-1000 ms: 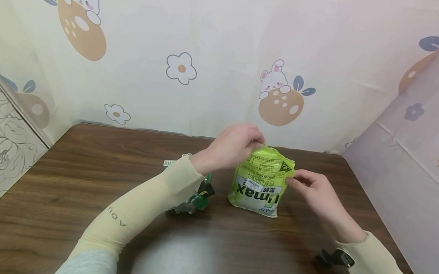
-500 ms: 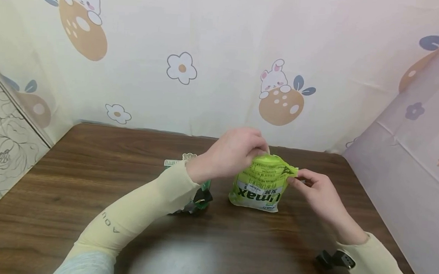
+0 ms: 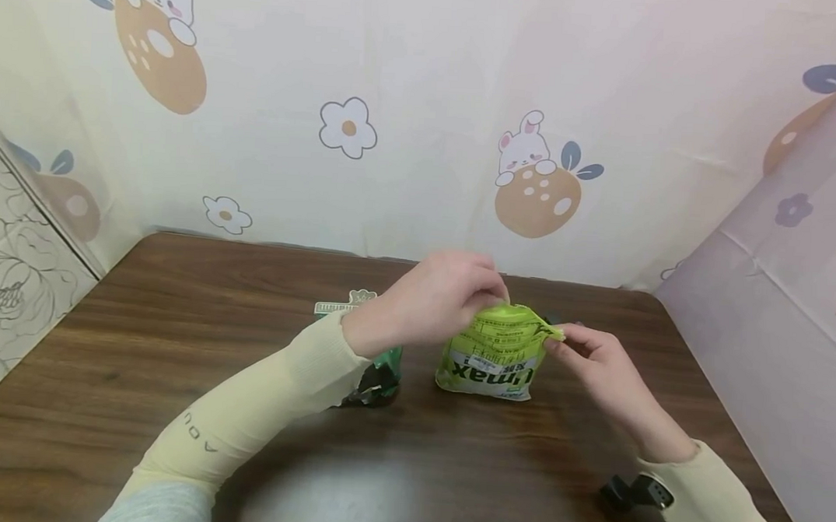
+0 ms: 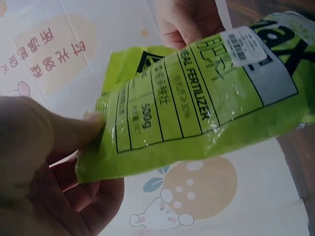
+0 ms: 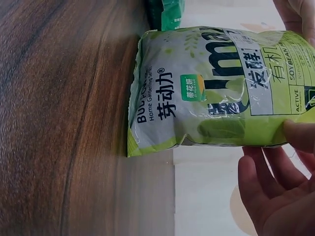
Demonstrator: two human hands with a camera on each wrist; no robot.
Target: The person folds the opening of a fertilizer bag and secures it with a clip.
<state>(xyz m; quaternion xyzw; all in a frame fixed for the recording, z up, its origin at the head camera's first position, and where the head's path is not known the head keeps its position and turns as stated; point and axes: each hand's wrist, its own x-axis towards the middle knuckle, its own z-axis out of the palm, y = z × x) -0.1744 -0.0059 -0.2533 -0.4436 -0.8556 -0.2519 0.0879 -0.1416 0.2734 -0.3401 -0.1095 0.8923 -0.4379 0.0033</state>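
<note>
A green and white fertilizer bag (image 3: 486,365) stands on the table, its large "Umax" print upside down in the head view. My left hand (image 3: 437,297) pinches the bag's upper left edge between thumb and fingers. In the left wrist view, the thumb of that left hand (image 4: 44,157) lies over the crimped top edge of the bag (image 4: 162,103). At the upper right corner, my right hand (image 3: 605,374) pinches the film. The right wrist view has the bag (image 5: 211,88) bulging and full, with my right hand (image 5: 280,182) at its side edge.
A green and dark plastic package (image 3: 383,372) sits left of the bag, partly hidden behind my left forearm. The dark wooden table (image 3: 409,463) meets a patterned curtain (image 3: 421,191) at its back edge. A small black device (image 3: 635,492) is by my right sleeve.
The bag's top has come down and its front looks shorter, with the upper right corner folding over. My left hand has lowered with it. The right hand has barely moved.
</note>
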